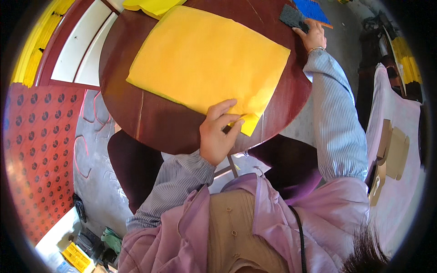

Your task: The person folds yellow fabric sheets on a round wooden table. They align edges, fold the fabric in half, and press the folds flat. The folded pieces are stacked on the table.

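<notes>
- Yellow paper, a large flat rectangular sheet (207, 61), lies across the round dark red-brown wooden table (159, 123), and the person's left hand (218, 134) has its near corner: fingers curled over the top, thumb tucked against the edge, closed on the sheet where a small flap of it is folded under. That pinch seems to be what keeps the sheet from sliding on the polished top.
- Just beyond the left hand's knuckles the sheet spreads away flat, with its far corner reaching toward the table's opposite rim.
- Far across the sheet from that grip, the right hand (313, 37) stretches out at arm's length, sleeve of blue-striped cloth pulled straight. Its fingertips rest on a small dark grey studded block (291, 17); whether the fingers are closed around it or only touching, I cannot tell from here.
- Right beside that block lies a bright blue studded pad (314, 10) at the table's far edge, within easy reach of the right hand.
- Past the sheet's far corner another yellow piece (152, 6) pokes in.
- Off to the left of the gripping hand, on the floor, is a red mat with rows of dark dots (38, 150).
</notes>
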The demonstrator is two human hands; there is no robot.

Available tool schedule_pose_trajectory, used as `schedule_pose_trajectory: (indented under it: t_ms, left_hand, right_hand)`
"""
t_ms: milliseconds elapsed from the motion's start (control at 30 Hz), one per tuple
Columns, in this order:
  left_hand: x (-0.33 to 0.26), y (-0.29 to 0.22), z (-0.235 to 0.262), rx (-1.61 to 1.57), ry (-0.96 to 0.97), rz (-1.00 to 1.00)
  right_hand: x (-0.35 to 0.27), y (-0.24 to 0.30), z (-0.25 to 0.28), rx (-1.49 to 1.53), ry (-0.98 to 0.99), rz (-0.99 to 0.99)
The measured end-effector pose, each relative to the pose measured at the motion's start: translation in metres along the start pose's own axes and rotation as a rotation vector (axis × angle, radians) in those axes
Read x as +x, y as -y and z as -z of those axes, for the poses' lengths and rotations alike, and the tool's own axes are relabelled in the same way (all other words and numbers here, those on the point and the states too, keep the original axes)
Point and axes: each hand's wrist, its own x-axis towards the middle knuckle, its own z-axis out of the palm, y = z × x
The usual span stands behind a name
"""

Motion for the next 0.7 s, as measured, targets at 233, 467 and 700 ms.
schedule_pose_trajectory:
  t_ms: [233,467,700]
  left_hand:
    - [0.002,0.003,0.0,0.002,-0.024,-0.02]
    - [0.003,0.003,0.006,0.034,0.005,0.002]
    - [0.006,0.006,0.01,0.056,0.032,0.01]
  right_hand:
    - [-0.187,0.087,0.137,0.966,0.356,0.105]
    - [-0.26,0.144,0.174,0.898,0.387,0.379]
    - [-0.255,0.138,0.163,0.908,0.434,0.388]
